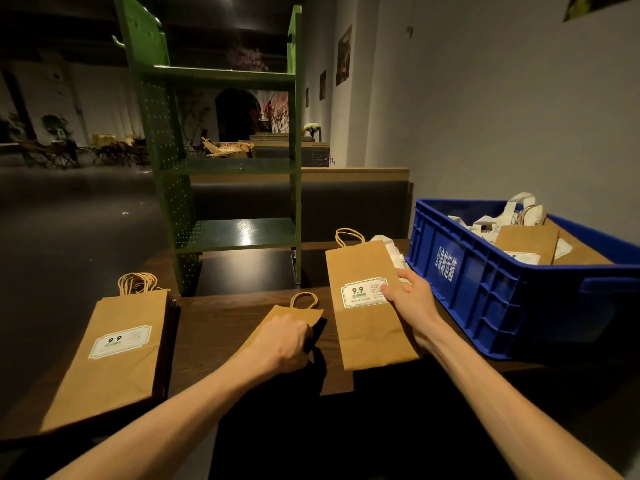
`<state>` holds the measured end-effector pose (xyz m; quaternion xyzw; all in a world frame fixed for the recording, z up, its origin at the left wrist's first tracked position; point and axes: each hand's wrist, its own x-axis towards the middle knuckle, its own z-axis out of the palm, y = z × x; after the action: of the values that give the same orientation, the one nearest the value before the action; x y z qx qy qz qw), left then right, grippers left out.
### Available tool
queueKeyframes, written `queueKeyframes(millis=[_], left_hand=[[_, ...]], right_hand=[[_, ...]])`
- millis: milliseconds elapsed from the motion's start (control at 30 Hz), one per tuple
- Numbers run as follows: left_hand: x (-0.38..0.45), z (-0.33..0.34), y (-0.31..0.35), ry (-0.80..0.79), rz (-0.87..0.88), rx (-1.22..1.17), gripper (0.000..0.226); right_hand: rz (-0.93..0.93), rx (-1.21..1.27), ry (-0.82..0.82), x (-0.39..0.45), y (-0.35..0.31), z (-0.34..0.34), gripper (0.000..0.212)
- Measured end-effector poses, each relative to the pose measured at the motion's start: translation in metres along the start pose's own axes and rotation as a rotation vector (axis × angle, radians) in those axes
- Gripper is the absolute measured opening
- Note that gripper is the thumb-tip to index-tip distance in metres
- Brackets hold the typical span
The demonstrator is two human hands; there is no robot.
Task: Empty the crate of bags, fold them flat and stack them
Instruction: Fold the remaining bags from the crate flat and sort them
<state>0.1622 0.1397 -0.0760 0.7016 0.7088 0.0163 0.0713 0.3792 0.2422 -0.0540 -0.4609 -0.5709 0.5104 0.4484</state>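
left hand [282, 344] covering middle bag [277, 315], crate [485, 289] contents jumbled

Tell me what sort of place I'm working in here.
Probably a closed or dimly lit café or restaurant. A padded booth bench backs the wooden table, more tables and folding chairs stand across the room, framed pictures line the wall, and the paper bags carry 9.9 price labels.
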Motion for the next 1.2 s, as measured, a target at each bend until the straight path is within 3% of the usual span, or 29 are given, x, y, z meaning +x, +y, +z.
queueKeyframes(millis=[167,300,433,533,600,667,800,933,1067,1200], left_hand=[[-0.013,-0.043,-0.012,0.372,-0.113,-0.245,0.032],[-0.021,-0.064,-0.016,0.623,0.005,-0.712,0.03],[-0.016,-0.063,-0.021,0.623,0.065,-1.32,0.041],[-0.007,-0.061,-0.021,0.55,-0.016,-1.542,0.046],[-0.001,-0.059,-0.02,0.506,-0.04,-1.585,0.032],[0.004,-0.056,-0.017,0.495,-0.036,-1.519,0.035],[0.003,-0.044,-0.02,0.541,0.102,-1.377,0.026],[-0.007,-0.006,-0.03,0.46,0.208,-1.154,0.033],[-0.006,0.026,-0.041,0.348,0.112,-1.11,0.031],[-0.001,0.007,-0.039,0.528,0.131,-1.106,0.028]], right_hand=[[0.002,0.133,-0.01,-0.002,-0.008,0.004,0.036],[-0.007,0.25,-0.023,0.001,-0.013,0.016,0.038],[-0.026,0.313,-0.099,-0.003,-0.019,0.035,0.036],[-0.072,0.258,-0.15,-0.006,-0.023,0.053,0.03],[-0.133,0.16,-0.172,-0.009,-0.025,0.064,0.034],[-0.224,0.093,-0.179,-0.011,-0.026,0.074,0.047],[-0.306,0.044,-0.178,-0.01,-0.024,0.083,0.069],[-0.182,-0.229,-0.113,-0.008,0.011,0.094,0.041],[-0.054,-0.326,-0.149,-0.019,0.048,0.103,0.022],[-0.198,-0.179,-0.124,-0.019,0.023,0.105,0.025]])
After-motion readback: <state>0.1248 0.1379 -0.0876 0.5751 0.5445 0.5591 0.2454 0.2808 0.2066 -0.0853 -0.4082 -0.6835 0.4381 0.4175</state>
